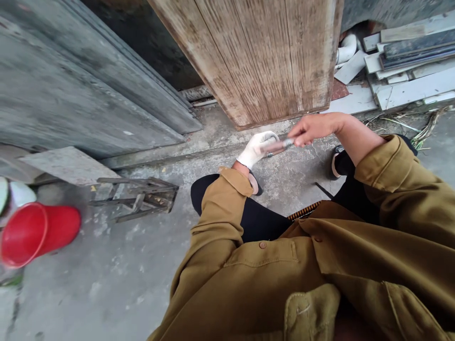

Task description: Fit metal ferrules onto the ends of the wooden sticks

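My left hand (256, 148) wears a white glove, its fingers curled round one end of a short rod-shaped thing (284, 144). This thing has a silvery, ringed end and a pinkish-brown part, smeared by motion; its exact kind does not show. My bare right hand (317, 128) is closed on the silvery end. Both hands meet in front of me, above the concrete floor and just below the foot of a weathered wooden door panel (263, 61).
A red bucket (62, 227) lies tipped at the left, near a small wooden stool (138, 196). Grey boards (88, 80) lean at the upper left. Stacked planks and tiles (415, 94) lie at the right, beside a white pipe elbow (346, 49) and dry stalks (426, 125).
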### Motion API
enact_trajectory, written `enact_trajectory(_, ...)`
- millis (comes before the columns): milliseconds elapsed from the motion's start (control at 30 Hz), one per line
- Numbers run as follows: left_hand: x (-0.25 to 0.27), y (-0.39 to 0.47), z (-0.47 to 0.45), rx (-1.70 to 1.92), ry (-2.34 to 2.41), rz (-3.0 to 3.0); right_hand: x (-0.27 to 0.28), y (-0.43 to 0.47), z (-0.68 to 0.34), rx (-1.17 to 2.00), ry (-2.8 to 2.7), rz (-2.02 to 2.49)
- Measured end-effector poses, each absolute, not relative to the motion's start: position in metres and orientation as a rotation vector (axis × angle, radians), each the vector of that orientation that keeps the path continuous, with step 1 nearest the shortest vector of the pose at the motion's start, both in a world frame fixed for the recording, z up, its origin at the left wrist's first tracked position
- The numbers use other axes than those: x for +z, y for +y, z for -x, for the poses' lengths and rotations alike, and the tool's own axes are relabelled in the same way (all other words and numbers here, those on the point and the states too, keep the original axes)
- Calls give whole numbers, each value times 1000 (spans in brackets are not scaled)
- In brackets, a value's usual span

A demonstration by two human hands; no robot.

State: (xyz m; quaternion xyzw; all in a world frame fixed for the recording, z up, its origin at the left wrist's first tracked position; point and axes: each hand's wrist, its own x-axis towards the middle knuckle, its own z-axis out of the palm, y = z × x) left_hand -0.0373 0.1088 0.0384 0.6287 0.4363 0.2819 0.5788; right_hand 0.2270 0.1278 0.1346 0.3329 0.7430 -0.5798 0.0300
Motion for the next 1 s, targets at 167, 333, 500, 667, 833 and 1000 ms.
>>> enact_trajectory(167,46,97,25,576,810,-1411,132,140,-234,-1767,2497,-1916)
enact_trajectory(333,53,99,29,533,860,-1473,112,137,-220,-998,2263,-1577)
enact_trajectory(500,45,104,34,592,996,-1497,128,126,-220,-1492,2118,-917)
enact_trajectory(667,48,96,24,581,897,-1391,136,137,-232,-1511,2553,-1612)
enact_trajectory(833,57,95,22,505,895,-1527,112,138,-220,-1029,2365,-1552)
enact_trajectory(1000,50,97,28,482,926,-1528,124,128,-221,-1621,2065,-775)
